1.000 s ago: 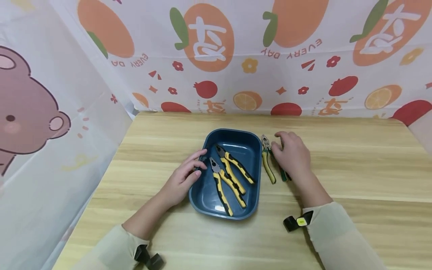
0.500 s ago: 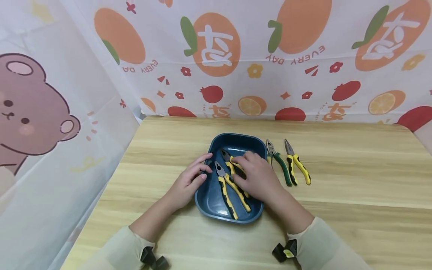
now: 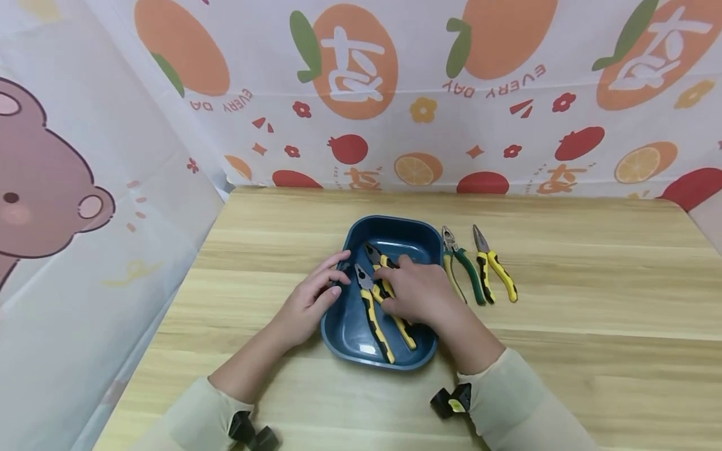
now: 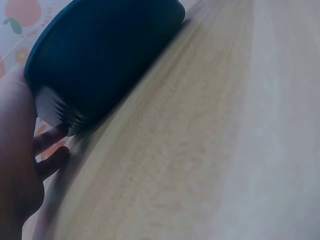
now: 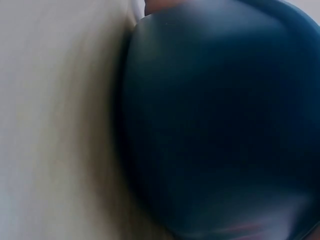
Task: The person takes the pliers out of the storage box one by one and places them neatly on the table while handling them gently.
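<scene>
A dark blue tray [image 3: 345, 335] holds two combination pliers with yellow-and-black handles. My right hand [image 3: 424, 292] reaches over the tray's right side, thumb and fingers curled at the handles of the farther pliers [image 3: 371, 252]; the hand hides most of them. Beside it lie the nearer pliers [image 3: 373, 319], jaws pointing away from me. At the left rim rests my left hand [image 3: 304, 308], its fingers loosely bent and touching the edge. The left wrist view catches that hand [image 4: 17, 130] against the tray's outer wall [image 4: 110, 50]. Only the blurred tray [image 5: 215, 110] fills most of the right wrist view.
Right of the tray, green-handled pliers [image 3: 469, 272] lie close to its rim. Yellow-and-black needle-nose pliers [image 3: 499, 274] lie beyond them. Behind the wooden table [image 3: 592, 269] hangs a fruit-printed cloth [image 3: 417, 62].
My right hand has left the needle-nose pliers beside the green-handled ones, uncovering them. It has moved left into the tray and taken hold of the farther pliers. My left hand stays at the rim.
</scene>
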### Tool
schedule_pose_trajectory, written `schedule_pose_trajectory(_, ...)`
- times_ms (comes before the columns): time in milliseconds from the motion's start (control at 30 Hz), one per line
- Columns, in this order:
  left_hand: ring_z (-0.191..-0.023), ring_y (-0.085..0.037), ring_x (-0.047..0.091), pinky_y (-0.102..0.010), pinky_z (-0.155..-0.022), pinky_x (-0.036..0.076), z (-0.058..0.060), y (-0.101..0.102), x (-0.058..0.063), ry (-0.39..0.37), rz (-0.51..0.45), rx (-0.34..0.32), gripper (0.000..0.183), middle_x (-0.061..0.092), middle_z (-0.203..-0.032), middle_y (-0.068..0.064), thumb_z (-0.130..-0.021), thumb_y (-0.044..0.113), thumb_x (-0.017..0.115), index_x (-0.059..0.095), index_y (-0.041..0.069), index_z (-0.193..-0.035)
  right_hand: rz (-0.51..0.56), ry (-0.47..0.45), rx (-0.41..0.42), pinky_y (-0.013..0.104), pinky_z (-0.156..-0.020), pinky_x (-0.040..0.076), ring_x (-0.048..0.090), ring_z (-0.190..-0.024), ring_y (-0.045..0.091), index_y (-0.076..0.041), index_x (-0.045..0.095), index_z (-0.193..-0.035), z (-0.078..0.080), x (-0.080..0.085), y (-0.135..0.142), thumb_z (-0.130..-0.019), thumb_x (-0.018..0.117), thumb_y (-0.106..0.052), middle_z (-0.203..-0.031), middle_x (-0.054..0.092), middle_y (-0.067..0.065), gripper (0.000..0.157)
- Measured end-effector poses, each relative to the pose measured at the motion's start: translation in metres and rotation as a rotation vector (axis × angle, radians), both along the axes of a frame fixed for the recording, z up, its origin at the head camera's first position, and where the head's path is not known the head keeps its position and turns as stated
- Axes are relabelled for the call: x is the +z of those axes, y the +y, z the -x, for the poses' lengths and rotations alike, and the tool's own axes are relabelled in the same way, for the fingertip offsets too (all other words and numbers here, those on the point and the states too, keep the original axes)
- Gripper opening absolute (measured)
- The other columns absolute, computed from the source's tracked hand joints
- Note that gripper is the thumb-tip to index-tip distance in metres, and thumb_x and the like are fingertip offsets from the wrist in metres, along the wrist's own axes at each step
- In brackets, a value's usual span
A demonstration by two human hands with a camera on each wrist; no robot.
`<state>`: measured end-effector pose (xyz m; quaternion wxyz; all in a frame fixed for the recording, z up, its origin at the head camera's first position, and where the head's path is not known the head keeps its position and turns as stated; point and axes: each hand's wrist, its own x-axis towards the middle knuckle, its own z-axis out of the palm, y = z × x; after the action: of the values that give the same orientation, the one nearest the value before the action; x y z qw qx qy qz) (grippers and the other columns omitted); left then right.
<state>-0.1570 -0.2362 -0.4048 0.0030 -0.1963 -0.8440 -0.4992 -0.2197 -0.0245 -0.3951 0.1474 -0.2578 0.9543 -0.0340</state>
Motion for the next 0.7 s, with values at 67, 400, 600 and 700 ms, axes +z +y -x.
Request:
schedule_pose_trajectory(67,-0.140,-0.018,0.027,-0.028,-0.107,0.029,0.000,0.000,0.002,-0.001,0.004,0.002,0.019,0.034,-0.151,-0.005,-0.098,0.005,0.043,0.058,0.001,-0.108,-0.003,-0.007,-0.002,0.034,-0.056,0.041,0.052,-0.076,0.022,-0.044,0.053,-0.128,0.000,0.001,0.000,-0.083,0.057,-0.049,-0.115,0.054,0.008,0.045)
schedule_pose_trajectory(400,-0.141,-0.017,0.027,-0.020,-0.107,0.027,-0.006,-0.003,-0.010,-0.004,-0.003,0.026,0.019,0.033,-0.151,-0.002,-0.098,0.005,0.043,0.058,0.003,-0.109,0.032,0.098,0.051,0.036,-0.061,0.041,0.052,-0.072,0.018,-0.033,0.063,-0.110,-0.007,-0.004,-0.001,-0.092,0.049,-0.048,-0.100,0.056,0.004,0.027)
schedule_pose_trajectory(600,-0.140,-0.018,0.028,-0.020,-0.104,0.029,-0.004,0.000,-0.004,0.009,0.002,0.015,0.019,0.034,-0.150,-0.004,-0.098,0.005,0.042,0.058,0.002,-0.109,0.159,0.118,0.003,0.032,-0.053,0.035,0.047,-0.062,0.016,-0.030,0.052,-0.076,-0.007,-0.002,0.003,-0.086,0.062,-0.041,-0.076,0.050,-0.003,0.018)
schedule_pose_trajectory(700,-0.139,-0.020,0.029,-0.018,-0.102,0.030,-0.003,0.000,-0.002,0.012,0.011,0.008,0.019,0.034,-0.150,-0.006,-0.098,0.004,0.043,0.058,0.002,-0.108,0.231,0.128,-0.025,0.030,-0.053,0.034,0.046,-0.062,0.015,-0.030,0.053,-0.076,-0.008,-0.002,0.005,-0.082,0.068,-0.036,-0.075,0.048,-0.004,0.017)
